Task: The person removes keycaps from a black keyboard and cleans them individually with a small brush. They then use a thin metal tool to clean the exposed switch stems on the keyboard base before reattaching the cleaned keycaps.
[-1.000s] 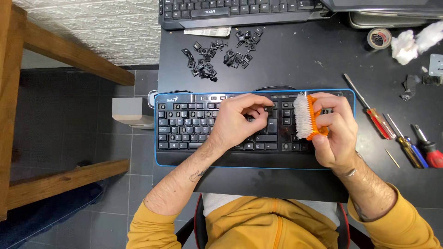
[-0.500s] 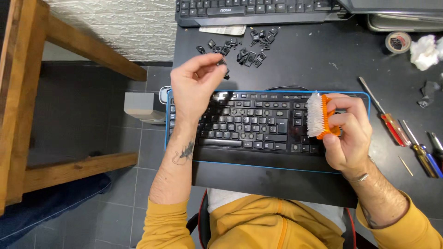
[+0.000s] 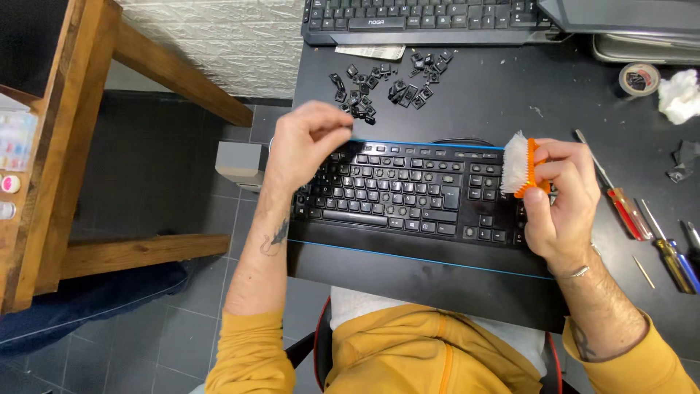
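Black plastic makes up the keyboard (image 3: 408,197), which is laid across the near edge of the dark desk (image 3: 496,102), its wide palm rest overhanging toward the lap. A thin blue line is traced around its border. Several keys are seen to be missing from the rows, with pale sockets left bare among the remaining caps.

At the keyboard's right end, a small brush (image 3: 521,166) with an orange back and white bristles is gripped in the right hand (image 3: 558,201), fingers wrapped closed around it, bristles turned leftward over the number block. The left hand (image 3: 306,142) is raised over the keyboard's upper left corner, its fingertips pinched narrowly together; whether anything is held between them cannot be told.

To the right, just beside the right hand, screwdrivers (image 3: 623,197) with red and yellow handles are laid on the desk. Beyond the keyboard, a loose cluster of removed black keycaps (image 3: 386,84) is scattered, with bare desk surface lying between them and the brush. Farther back, a second keyboard (image 3: 430,18) is set along the far edge, and a tape roll (image 3: 639,77) and a crumpled white tissue (image 3: 678,95) are placed at far right. Left of the desk edge, tiled floor drops away.
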